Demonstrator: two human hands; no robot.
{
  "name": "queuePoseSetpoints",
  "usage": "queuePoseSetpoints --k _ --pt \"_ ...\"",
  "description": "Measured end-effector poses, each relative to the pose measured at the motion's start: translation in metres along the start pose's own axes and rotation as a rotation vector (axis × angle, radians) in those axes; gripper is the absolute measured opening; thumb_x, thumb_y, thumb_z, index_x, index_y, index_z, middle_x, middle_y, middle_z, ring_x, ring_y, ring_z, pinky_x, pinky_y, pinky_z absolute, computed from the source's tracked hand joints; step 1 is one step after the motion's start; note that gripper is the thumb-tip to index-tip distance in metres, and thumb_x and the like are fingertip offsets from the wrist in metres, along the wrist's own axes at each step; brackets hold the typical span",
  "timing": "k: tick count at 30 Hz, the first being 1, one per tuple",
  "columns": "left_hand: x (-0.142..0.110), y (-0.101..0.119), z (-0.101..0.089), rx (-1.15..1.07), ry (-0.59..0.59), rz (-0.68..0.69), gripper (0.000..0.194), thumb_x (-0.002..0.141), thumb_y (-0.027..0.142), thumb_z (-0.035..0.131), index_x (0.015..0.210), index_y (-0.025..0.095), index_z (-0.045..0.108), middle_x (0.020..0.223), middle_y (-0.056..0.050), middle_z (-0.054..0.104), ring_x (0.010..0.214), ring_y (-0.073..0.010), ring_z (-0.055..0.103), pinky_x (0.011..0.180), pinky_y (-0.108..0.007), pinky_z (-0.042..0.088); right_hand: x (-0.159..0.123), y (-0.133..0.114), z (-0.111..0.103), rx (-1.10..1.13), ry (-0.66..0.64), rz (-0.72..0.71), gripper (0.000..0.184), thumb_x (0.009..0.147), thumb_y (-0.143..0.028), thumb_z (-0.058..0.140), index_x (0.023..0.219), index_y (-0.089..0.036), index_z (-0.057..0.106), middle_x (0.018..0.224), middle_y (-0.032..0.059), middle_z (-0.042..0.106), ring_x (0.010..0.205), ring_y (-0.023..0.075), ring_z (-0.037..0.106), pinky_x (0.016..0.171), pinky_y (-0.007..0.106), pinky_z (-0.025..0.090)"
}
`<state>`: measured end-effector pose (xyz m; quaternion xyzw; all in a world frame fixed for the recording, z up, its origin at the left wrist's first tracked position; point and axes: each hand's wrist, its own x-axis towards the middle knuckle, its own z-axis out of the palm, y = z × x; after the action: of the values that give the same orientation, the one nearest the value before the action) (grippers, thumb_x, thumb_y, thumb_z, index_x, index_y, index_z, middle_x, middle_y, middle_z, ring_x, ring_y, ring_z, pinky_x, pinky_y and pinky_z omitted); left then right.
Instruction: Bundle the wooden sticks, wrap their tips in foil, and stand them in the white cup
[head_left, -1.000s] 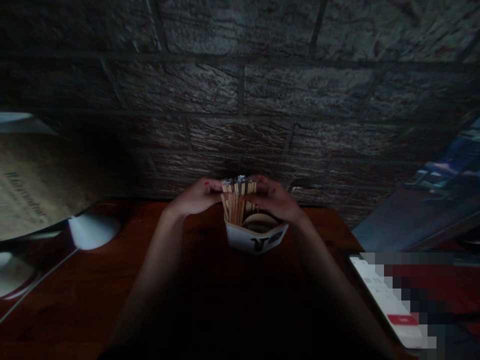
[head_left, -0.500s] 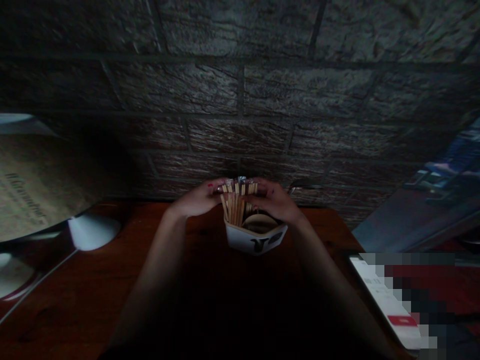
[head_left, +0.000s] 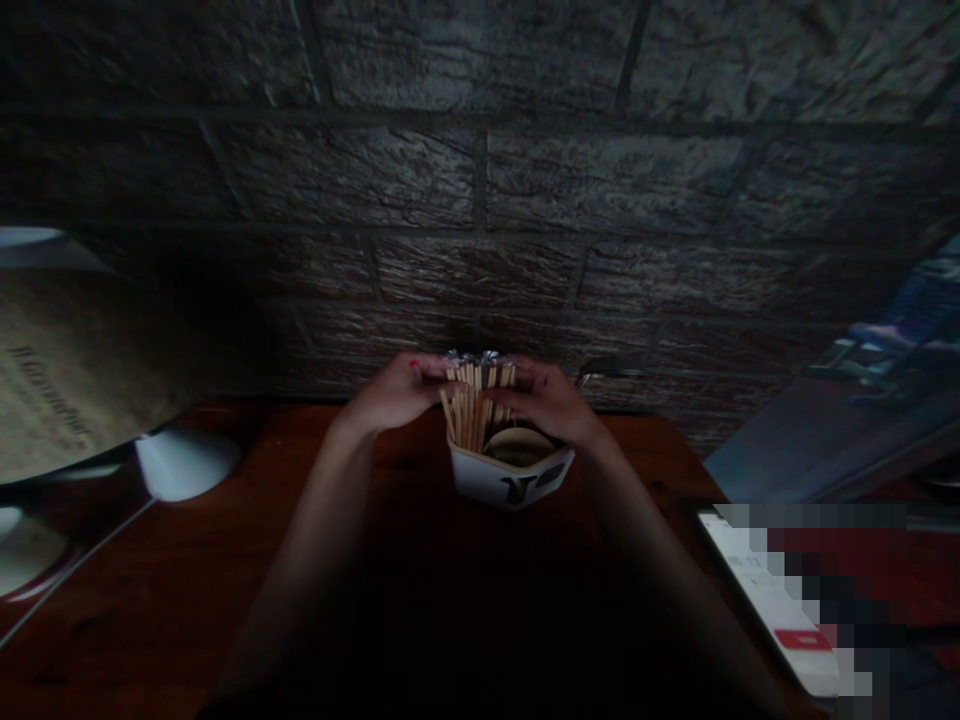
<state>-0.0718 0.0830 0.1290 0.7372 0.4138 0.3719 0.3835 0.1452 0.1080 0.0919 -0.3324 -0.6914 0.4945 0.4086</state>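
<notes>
A white box with dark markings [head_left: 487, 484] stands on the wooden table in front of me. Several slim wooden sticks [head_left: 471, 410], which look like stirrers or chopsticks with clear wrapping at their tops, rise from its left and back part. A round brownish thing [head_left: 521, 442] fills the front right of the box. My left hand [head_left: 401, 390] curls round the sticks from the left, thumb in front and fingers behind. From the right, my right hand [head_left: 547, 395] closes on them likewise. The fingertips of both hands are partly hidden behind the sticks.
A brown table [head_left: 285, 520] runs up to a dark brick wall [head_left: 480, 180]. At the left stand a lamp-like brown shade with lettering [head_left: 75, 370] and a white cone-shaped base [head_left: 184, 465]. A tablet-like screen [head_left: 772, 600] lies at the right edge.
My left hand has shifted slightly left, and its thumb now lies across the sticks. More of the sticks' wrapped tops show between the hands. The box has not moved.
</notes>
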Motion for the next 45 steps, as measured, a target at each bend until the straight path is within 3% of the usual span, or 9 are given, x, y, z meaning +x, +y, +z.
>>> queuePoseSetpoints --k 8,15,19,24,29,38,45 --pt "0.002 -0.002 0.003 0.012 -0.019 0.097 0.013 0.080 0.025 0.071 0.087 0.015 0.074 0.076 -0.001 0.073 0.071 -0.0140 0.063 0.076 -0.027 0.052 0.001 0.000 0.000 -0.013 0.001 0.003 0.032 0.076 -0.031 0.075 0.107 -0.022 0.067 0.093 0.0018 0.072 0.068 0.0116 0.061 0.058 0.025 0.052" --pt "0.003 -0.003 0.006 0.066 -0.005 0.203 0.016 0.089 0.020 0.058 0.100 0.015 0.070 0.096 -0.004 0.074 0.084 -0.0150 0.065 0.081 -0.027 0.051 0.001 0.000 0.000 -0.045 0.022 -0.009 0.030 0.079 -0.030 0.072 0.108 -0.024 0.070 0.092 0.0009 0.071 0.071 0.0132 0.063 0.059 0.028 0.055" --pt "0.006 -0.009 0.010 0.071 -0.027 0.232 0.018 0.091 0.022 0.055 0.102 0.016 0.069 0.096 -0.004 0.074 0.084 -0.0158 0.065 0.080 -0.028 0.051 0.001 0.002 -0.001 -0.081 0.015 -0.032 0.032 0.080 -0.032 0.072 0.110 -0.025 0.070 0.089 0.0003 0.071 0.068 0.0126 0.061 0.059 0.028 0.055" --pt "0.006 -0.013 0.012 0.100 -0.061 0.226 0.019 0.089 0.021 0.057 0.103 0.017 0.069 0.096 -0.003 0.073 0.088 -0.0173 0.065 0.084 -0.030 0.052 0.001 0.000 -0.002 -0.075 0.023 -0.038 0.033 0.079 -0.033 0.072 0.110 -0.024 0.069 0.093 0.0003 0.071 0.070 0.0124 0.061 0.056 0.025 0.052" --pt "0.004 -0.009 0.011 0.029 -0.038 0.153 0.018 0.086 0.026 0.063 0.099 0.015 0.070 0.088 -0.003 0.073 0.080 -0.0168 0.065 0.076 -0.029 0.053 -0.001 -0.003 -0.002 -0.067 0.007 -0.028 0.030 0.079 -0.033 0.072 0.107 -0.022 0.070 0.090 0.0011 0.071 0.071 0.0129 0.061 0.054 0.024 0.050" --pt "0.003 -0.002 0.010 0.029 -0.022 0.196 0.011 0.086 0.024 0.063 0.087 0.014 0.068 0.083 -0.002 0.071 0.077 -0.0144 0.064 0.077 -0.027 0.053 0.000 0.000 -0.003 -0.091 -0.010 -0.060 0.030 0.079 -0.033 0.072 0.107 -0.024 0.070 0.091 -0.0001 0.071 0.067 0.0116 0.059 0.056 0.024 0.049" --pt "0.002 -0.003 0.010 -0.032 -0.104 0.135 0.024 0.079 0.024 0.072 0.102 0.017 0.073 0.092 -0.004 0.076 0.082 -0.0169 0.068 0.081 -0.031 0.054 0.001 0.002 -0.003 -0.176 0.039 -0.074 0.029 0.080 -0.034 0.072 0.107 -0.023 0.072 0.088 0.0004 0.071 0.074 0.0146 0.062 0.057 0.025 0.050"
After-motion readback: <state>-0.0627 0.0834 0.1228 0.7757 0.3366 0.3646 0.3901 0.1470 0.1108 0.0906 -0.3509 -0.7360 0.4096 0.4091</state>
